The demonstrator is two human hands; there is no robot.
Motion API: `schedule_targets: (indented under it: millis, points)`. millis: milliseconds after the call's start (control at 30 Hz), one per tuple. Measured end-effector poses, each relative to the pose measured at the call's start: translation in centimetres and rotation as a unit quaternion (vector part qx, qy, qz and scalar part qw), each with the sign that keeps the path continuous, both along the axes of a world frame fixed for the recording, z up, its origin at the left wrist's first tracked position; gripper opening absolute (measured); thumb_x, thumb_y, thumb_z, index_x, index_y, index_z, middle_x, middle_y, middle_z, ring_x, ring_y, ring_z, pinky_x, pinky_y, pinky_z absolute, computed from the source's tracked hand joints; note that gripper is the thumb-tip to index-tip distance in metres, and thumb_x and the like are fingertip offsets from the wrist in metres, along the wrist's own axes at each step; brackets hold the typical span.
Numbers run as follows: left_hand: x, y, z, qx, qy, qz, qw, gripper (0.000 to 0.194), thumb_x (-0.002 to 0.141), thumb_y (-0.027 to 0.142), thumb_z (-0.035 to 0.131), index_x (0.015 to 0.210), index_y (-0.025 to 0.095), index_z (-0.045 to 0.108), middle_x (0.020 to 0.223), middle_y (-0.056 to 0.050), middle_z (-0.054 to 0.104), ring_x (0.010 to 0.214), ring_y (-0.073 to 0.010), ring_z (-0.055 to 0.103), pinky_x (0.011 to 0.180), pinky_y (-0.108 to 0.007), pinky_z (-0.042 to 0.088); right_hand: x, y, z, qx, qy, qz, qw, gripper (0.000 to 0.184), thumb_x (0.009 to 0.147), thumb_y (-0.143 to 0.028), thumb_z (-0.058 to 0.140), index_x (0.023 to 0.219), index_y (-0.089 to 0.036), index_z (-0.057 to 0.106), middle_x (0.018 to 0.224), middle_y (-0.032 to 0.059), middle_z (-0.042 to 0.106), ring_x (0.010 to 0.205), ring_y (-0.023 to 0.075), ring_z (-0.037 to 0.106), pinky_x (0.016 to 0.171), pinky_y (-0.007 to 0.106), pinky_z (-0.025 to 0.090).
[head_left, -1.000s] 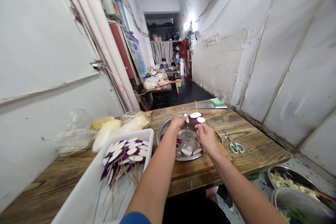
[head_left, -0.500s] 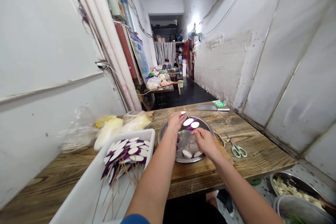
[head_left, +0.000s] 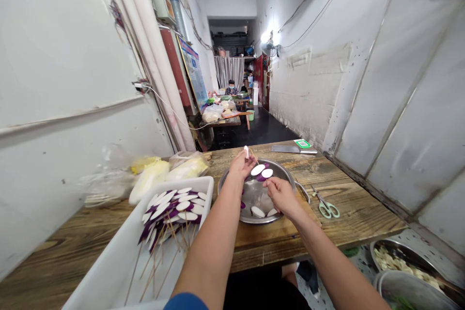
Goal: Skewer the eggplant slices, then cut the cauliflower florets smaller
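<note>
My left hand (head_left: 242, 164) is over the far left rim of a round metal basin (head_left: 250, 220), its fingers closed on a white eggplant slice (head_left: 246, 151) held on edge. In my right hand (head_left: 281, 194) a thin wooden skewer (head_left: 255, 157) is pinched near its lower end. Threaded on it are two purple-skinned eggplant slices (head_left: 257, 170), and its bare tip points up beside my left fingers, apart from the loose slice. More cut slices (head_left: 257, 211) lie in the basin. To the left, a white plastic tub (head_left: 119, 252) holds a pile of skewered eggplant (head_left: 174, 210).
Green-handled scissors (head_left: 329, 209) lie right of the basin, and a cleaver (head_left: 290, 149) lies behind it. Bagged cabbage (head_left: 152, 179) sits behind the tub. A metal bowl of pale pieces (head_left: 407, 266) stands low at right. A masked person (head_left: 231, 88) sits far back.
My left hand has shifted slightly left, and the slice in it has turned from flat to upright. My right hand still grips the skewer with two slices on it.
</note>
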State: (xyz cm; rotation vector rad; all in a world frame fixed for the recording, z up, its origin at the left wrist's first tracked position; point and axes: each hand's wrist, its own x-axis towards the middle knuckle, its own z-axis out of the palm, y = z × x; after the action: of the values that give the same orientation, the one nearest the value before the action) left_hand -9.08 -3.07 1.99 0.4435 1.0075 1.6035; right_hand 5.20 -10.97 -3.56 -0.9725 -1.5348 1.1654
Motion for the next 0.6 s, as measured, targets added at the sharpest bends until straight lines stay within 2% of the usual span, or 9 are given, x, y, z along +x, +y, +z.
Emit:
schedule_targets:
  millis: [133, 200, 367, 500, 600]
  points:
    - [-0.24, -0.24, 0.17, 0.0, 0.035, -0.01, 0.999, 0.009, 0.085, 0.023, 0.06, 0.084, 0.016, 0.054, 0.055, 0.005, 0.045, 0.035, -0.0013, 0.035, 0.031, -0.01, 0.019, 0.0, -0.24, 0.21, 0.004, 0.005, 0.002, 1.0, 0.025, 0.081, -0.035, 0.04, 0.076, -0.017, 0.057, 0.044, -0.0086, 0.035, 0.034, 0.0068, 0.028, 0.038, 0.02, 0.024]
    - [-0.26, -0.38, 0.19, 0.001, 0.05, -0.016, 0.999, 0.011, 0.085, 0.025, 0.06, 0.084, 0.016, 0.055, 0.053, 0.007, 0.041, 0.032, -0.0005, 0.027, 0.03, -0.011, 0.012, 0.03, -0.32, 0.29, 0.004, 0.002, 0.007, 1.0, 0.024, 0.08, -0.034, 0.04, 0.076, -0.017, 0.056, 0.044, -0.0087, 0.035, 0.035, 0.007, 0.029, 0.039, 0.02, 0.025]
    - [-0.28, -0.28, 0.23, -0.002, 0.036, -0.012, 0.999, 0.016, 0.091, 0.026, 0.05, 0.086, 0.014, 0.059, 0.046, 0.01, 0.025, 0.031, -0.0016, 0.021, 0.03, -0.012, 0.011, 0.11, -0.32, 0.35, 0.018, -0.008, 0.013, 1.0, 0.022, 0.08, -0.032, 0.039, 0.074, -0.018, 0.055, 0.044, -0.0084, 0.036, 0.035, 0.0073, 0.03, 0.04, 0.02, 0.026]
    - [-0.39, 0.08, 0.36, 0.003, -0.021, 0.001, 1.0, 0.021, 0.092, 0.013, 0.043, 0.074, 0.012, 0.054, 0.049, 0.006, 0.033, 0.036, -0.0022, 0.032, 0.032, -0.012, 0.019, 0.19, -0.31, 0.41, 0.019, -0.025, 0.013, 0.999, 0.023, 0.08, -0.03, 0.038, 0.075, -0.017, 0.056, 0.044, -0.0078, 0.037, 0.035, 0.0075, 0.032, 0.04, 0.02, 0.028]
    - [-0.5, 0.14, 0.44, 0.019, -0.06, -0.004, 0.998, 0.022, 0.09, 0.009, 0.044, 0.069, 0.013, 0.049, 0.053, 0.005, 0.037, 0.038, -0.0022, 0.035, 0.033, -0.012, 0.022, 0.25, -0.34, 0.57, 0.015, -0.041, 0.01, 0.999, 0.023, 0.08, -0.028, 0.038, 0.075, -0.017, 0.057, 0.044, -0.0073, 0.038, 0.035, 0.0075, 0.033, 0.04, 0.019, 0.028]
